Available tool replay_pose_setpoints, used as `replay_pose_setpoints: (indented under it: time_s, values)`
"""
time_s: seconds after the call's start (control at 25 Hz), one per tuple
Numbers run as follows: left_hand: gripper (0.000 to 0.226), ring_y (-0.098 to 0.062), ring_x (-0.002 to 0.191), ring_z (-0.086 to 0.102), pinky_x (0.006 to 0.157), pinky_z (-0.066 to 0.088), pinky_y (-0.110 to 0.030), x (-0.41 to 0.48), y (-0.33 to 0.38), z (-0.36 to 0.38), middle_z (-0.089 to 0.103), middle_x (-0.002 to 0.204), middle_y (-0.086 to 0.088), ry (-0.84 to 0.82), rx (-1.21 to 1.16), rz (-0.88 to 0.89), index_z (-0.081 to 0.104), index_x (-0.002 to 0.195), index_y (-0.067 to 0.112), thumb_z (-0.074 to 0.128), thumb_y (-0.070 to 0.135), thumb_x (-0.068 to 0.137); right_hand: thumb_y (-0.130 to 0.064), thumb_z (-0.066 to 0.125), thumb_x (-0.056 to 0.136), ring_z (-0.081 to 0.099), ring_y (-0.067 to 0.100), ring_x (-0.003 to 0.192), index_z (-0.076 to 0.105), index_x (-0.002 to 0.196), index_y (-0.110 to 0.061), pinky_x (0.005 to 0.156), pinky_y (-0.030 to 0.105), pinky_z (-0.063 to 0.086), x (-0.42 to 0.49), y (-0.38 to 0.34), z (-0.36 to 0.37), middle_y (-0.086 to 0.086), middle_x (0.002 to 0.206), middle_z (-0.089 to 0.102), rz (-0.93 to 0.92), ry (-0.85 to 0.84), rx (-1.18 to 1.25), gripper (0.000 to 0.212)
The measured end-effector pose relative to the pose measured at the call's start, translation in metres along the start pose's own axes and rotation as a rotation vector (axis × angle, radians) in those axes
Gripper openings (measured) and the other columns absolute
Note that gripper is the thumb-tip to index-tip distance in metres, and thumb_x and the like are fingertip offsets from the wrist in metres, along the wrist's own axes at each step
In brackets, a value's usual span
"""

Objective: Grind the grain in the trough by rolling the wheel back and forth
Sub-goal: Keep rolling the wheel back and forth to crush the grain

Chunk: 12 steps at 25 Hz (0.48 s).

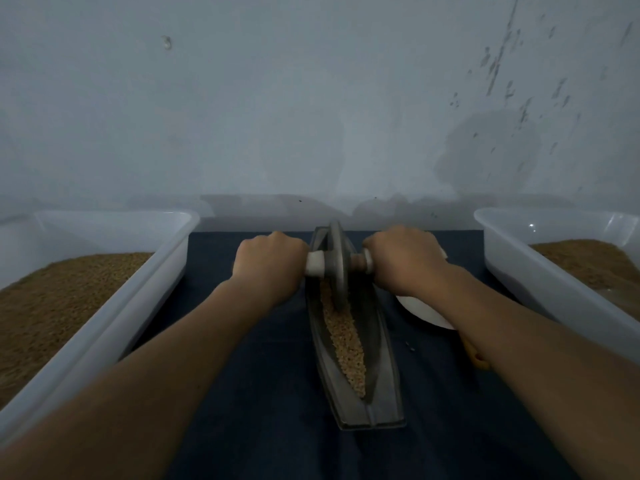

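A long grey metal trough (384, 368) lies lengthwise on a dark blue cloth, running from near me toward the wall. Pale crushed grain (348, 341) fills its groove. A grey metal wheel (337, 265) stands upright in the trough's far half, on a crosswise axle with white handle ends. My left hand (268, 263) grips the left handle (316, 265). My right hand (405, 259) grips the right handle, mostly hidden under its fingers.
A white plastic tub (152, 282) of brown grain stands at the left, another tub (526, 268) of grain at the right. A white dish (427, 315) lies under my right forearm, with a yellow object (476, 356) beside it. A grey wall rises just behind.
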<state>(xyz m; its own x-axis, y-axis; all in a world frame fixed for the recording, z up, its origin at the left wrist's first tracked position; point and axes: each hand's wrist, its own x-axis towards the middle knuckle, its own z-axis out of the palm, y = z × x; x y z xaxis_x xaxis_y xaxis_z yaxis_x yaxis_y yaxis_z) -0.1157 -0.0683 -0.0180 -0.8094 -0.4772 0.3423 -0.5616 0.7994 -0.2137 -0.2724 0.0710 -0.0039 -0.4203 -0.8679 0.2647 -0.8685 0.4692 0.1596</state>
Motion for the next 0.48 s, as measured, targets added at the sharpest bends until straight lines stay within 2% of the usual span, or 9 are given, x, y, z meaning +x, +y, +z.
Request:
replay_pose_setpoints:
  time_s: [0.08,0.16,0.24,0.36,0.48]
  values:
    - [0.011,-0.018,0.063,0.042,0.057,0.036,-0.034,-0.02,-0.003,0.0,0.037,0.071,0.008,0.014,-0.016,0.04,0.055,0.094,0.027,0.062,0.032,0.087,-0.031,0.067,0.084,0.046,0.022,0.069,0.038,0.073,-0.035,0.057,0.031,0.034,-0.024,0.004,0.003,-0.005,0.076,0.048,-0.027,0.067,-0.03,0.031]
    - [0.022,-0.012,0.053,0.03,0.049,0.025,-0.029,-0.046,-0.006,-0.002,0.03,0.066,0.01,0.064,0.004,0.085,0.042,0.083,0.032,0.063,0.037,0.083,-0.031,0.07,0.076,0.038,0.018,0.057,0.029,0.071,-0.036,0.048,0.026,0.022,-0.058,0.005,0.005,-0.01,0.065,0.034,-0.087,0.164,-0.083,0.042]
    - [0.031,-0.009,0.05,0.023,0.046,0.014,-0.027,-0.065,-0.006,-0.012,0.029,0.064,0.01,0.105,0.048,0.114,0.032,0.078,0.034,0.062,0.04,0.082,-0.031,0.074,0.07,0.033,0.015,0.051,0.027,0.072,-0.036,0.046,0.023,0.011,-0.081,0.007,0.001,-0.012,0.06,0.032,-0.116,0.233,-0.108,0.047]
    - [0.031,-0.009,0.05,0.023,0.046,0.013,-0.027,-0.074,-0.003,-0.02,0.028,0.065,0.01,0.085,0.047,0.098,0.031,0.079,0.034,0.061,0.042,0.083,-0.033,0.069,0.076,0.044,0.016,0.057,0.027,0.072,-0.037,0.046,0.025,0.012,-0.09,0.006,-0.002,-0.01,0.067,0.047,-0.07,0.146,-0.092,0.043]
    - [0.022,-0.012,0.053,0.032,0.049,0.025,-0.028,-0.053,-0.003,-0.01,0.032,0.066,0.01,0.06,0.046,0.06,0.041,0.08,0.034,0.063,0.041,0.083,-0.03,0.069,0.077,0.046,0.018,0.058,0.027,0.068,-0.035,0.047,0.025,0.022,-0.068,0.006,0.004,-0.01,0.065,0.04,-0.04,0.15,-0.077,0.043]
